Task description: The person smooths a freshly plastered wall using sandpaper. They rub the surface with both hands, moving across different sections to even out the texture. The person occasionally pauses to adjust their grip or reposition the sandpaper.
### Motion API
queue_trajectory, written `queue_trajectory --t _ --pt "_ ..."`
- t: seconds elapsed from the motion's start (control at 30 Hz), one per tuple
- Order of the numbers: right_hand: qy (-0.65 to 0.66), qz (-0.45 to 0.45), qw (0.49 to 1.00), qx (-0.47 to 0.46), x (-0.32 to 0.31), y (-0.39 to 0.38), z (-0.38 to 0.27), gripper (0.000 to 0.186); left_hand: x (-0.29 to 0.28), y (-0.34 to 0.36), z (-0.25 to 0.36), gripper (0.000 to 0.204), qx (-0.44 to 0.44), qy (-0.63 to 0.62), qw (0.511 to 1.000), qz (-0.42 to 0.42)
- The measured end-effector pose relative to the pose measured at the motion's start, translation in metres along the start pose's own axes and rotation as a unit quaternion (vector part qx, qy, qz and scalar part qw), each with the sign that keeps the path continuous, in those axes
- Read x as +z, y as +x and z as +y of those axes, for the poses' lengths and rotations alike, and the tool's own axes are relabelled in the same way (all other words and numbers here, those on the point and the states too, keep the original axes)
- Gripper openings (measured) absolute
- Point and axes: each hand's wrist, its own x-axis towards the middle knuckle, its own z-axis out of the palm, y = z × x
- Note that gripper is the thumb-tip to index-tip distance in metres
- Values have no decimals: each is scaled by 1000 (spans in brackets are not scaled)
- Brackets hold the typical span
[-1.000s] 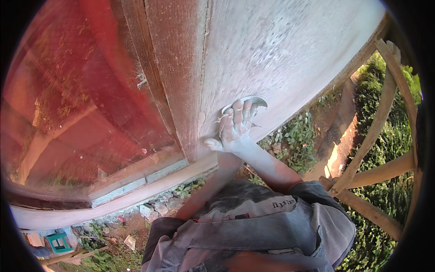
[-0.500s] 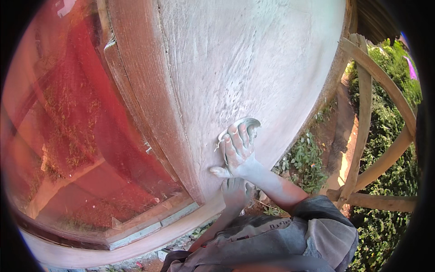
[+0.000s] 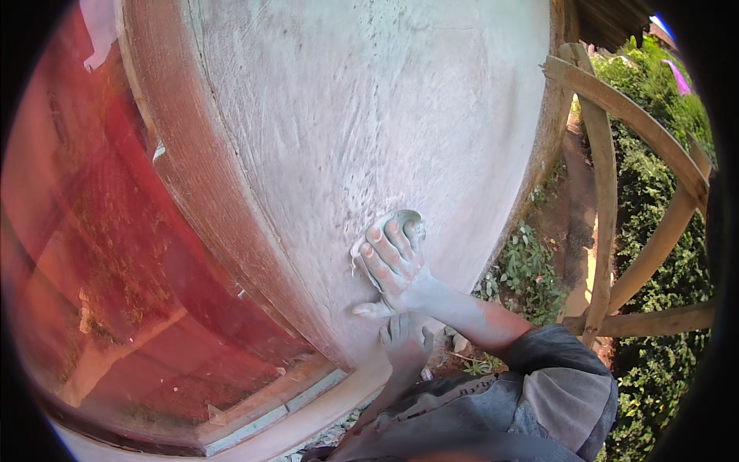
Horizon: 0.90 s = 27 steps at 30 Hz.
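Observation:
My right hand (image 3: 392, 266), coated in white dust, presses a dust-covered, curled sheet or pad (image 3: 413, 222) against the pale, rough white wall (image 3: 369, 100), with fingers over it and thumb out to the side. My left hand (image 3: 406, 346) is lower, partly behind the right wrist, with its fingers apart on the wall and nothing visible in it. To the left, a brown wooden frame (image 3: 188, 177) edges a glass pane (image 3: 115, 231) with red behind it and reflections on it.
Crossed wooden poles (image 3: 602, 208) stand at the right beside a dirt strip (image 3: 573, 169) and a green hedge (image 3: 654, 369). A dark overhang (image 3: 616, 19) is at top right. Low plants (image 3: 523, 273) and rubble lie along the wall's foot.
The view has swung upward, showing more wall. My right hand has shifted slightly on the wall with the pad. My left hand's fingers, hidden earlier, now show below it.

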Motion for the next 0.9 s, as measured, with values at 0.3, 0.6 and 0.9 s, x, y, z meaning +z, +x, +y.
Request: queue_trajectory --t 0.3,0.6,0.9 --pt "41 124 971 202 -43 86 88 86 -45 54 11 35 5 139 979 149" --pt "11 45 968 245 -17 -63 104 83 7 1 -29 38 10 154 974 165" --pt "8 38 998 50 1 3 46 84 -105 86 -16 53 -80 237 916 315"
